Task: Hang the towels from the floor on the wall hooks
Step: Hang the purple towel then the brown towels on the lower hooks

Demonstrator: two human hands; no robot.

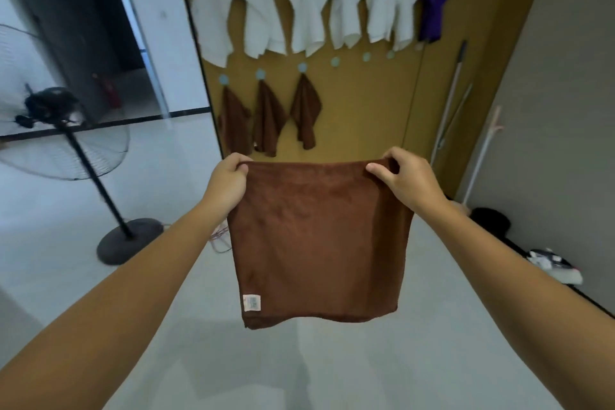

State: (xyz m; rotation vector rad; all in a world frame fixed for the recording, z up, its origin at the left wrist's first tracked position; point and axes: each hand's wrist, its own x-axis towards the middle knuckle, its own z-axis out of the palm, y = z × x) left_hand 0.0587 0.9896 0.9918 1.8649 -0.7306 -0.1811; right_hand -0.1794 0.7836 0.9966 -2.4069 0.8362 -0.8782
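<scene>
Hanging flat: brown, white-tagged towel (319,236)

left hand (229,181) grips brown towel (319,243) top-left corner | right hand (404,178) grips top-right corner | towel hangs spread before wall hooks (335,61)

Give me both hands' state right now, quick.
Left hand: closed, pinching the top left corner of the brown towel.
Right hand: closed, pinching the towel's top right corner.
</scene>
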